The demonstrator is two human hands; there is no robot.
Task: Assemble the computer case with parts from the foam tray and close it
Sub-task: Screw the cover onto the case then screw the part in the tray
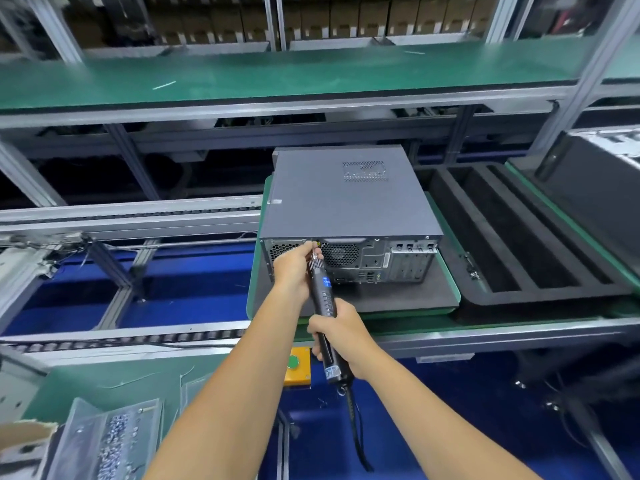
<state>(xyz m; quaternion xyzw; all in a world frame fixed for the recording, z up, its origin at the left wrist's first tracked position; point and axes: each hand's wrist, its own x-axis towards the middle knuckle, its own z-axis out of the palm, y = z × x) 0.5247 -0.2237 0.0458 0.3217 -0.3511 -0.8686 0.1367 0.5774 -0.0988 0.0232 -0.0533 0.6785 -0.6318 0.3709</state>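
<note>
The closed grey metal computer case (346, 199) is lying on a dark mat on the green surface (398, 327), beside the black foam tray (512, 237). The left hand (294, 268) is pinching the tip of the black electric screwdriver (322, 292) against the case's rear panel, its fingers clamped together; the right hand (341, 337) is gripping the handle.

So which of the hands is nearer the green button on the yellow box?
Right. The right hand grips the electric screwdriver's handle just right of and above the green button. The left hand is farther up, pinching the screwdriver's tip at the computer case's rear panel.
</note>
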